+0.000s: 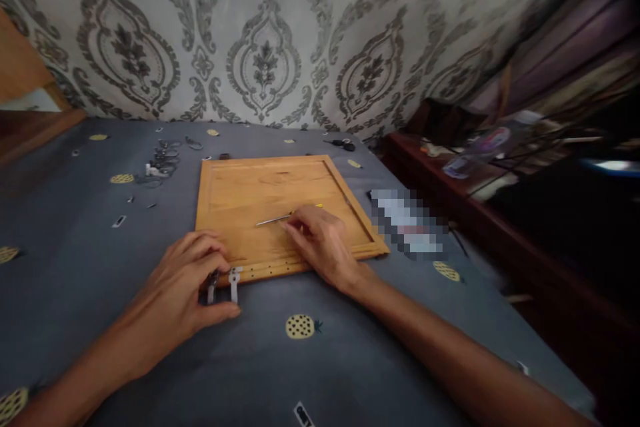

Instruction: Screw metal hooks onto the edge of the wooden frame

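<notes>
A wooden panel (260,193) with a raised frame lies flat on the blue patterned cloth. At its near left corner, my left hand (193,280) has fingers on the panel's edge and closes around a metal hinge piece (234,285). Several small dark holes run along the near edge, right of the hinge. My right hand (323,240) rests over the panel's near right part, its fingers pinched on a screwdriver (273,220) whose shaft points left; a yellow bit of the handle shows behind the fingers.
Loose metal hardware (163,160) lies on the cloth (350,360) at the back left. Dark keys or clips (343,145) sit behind the panel. A pixelated flat object (407,223) is to its right. Farther right, a plastic bottle (493,143) lies on a dark red ledge.
</notes>
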`<state>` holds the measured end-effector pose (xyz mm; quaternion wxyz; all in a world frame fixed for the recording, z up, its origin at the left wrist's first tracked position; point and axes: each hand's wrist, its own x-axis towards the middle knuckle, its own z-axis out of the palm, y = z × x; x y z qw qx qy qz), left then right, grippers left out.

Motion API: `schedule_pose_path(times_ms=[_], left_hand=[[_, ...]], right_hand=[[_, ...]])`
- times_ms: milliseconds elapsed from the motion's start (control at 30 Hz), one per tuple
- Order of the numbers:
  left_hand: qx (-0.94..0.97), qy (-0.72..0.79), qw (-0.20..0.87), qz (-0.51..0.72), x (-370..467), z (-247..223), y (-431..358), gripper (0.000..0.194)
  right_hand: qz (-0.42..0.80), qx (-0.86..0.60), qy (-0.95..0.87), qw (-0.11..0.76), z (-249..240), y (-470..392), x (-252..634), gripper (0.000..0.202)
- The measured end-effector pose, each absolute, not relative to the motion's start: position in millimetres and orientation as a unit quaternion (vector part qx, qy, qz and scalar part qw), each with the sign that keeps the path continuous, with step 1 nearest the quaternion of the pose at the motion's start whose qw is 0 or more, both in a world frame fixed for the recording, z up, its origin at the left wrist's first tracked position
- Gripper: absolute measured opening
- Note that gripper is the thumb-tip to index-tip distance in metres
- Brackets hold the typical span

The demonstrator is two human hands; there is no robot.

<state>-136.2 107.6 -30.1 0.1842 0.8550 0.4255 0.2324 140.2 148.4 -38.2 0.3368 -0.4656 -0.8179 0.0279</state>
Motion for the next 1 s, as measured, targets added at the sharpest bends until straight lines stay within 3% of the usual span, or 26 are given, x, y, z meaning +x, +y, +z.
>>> schedule_pose_path(times_ms=[133, 300, 533, 800, 1000], left_hand=[[0.876, 0.4, 0.171, 0.207, -143, -39, 114, 0.025], [0.856, 0.419, 0.137, 0.271, -142, -53, 114, 0.027], [0.853, 0.417, 0.149, 0.277, -139, -55, 114, 0.03], [0.856, 0.415, 0.143, 0.272, -141, -54, 114, 0.031], [0.858, 0.424, 0.13, 0.258, -141, -54, 114, 0.038]], right_hand=[[-0.003, -0.531, -0.798, 0.285, -34, 169, 164, 0.018], [0.039, -0.533, -0.822, 0.195, -28, 177, 181, 0.021], [0.089, -0.525, -0.832, 0.155, -20, 178, 190, 0.021], [0.154, -0.531, -0.813, 0.181, -21, 178, 192, 0.022], [0.233, -0.52, -0.774, 0.276, -27, 177, 187, 0.025]])
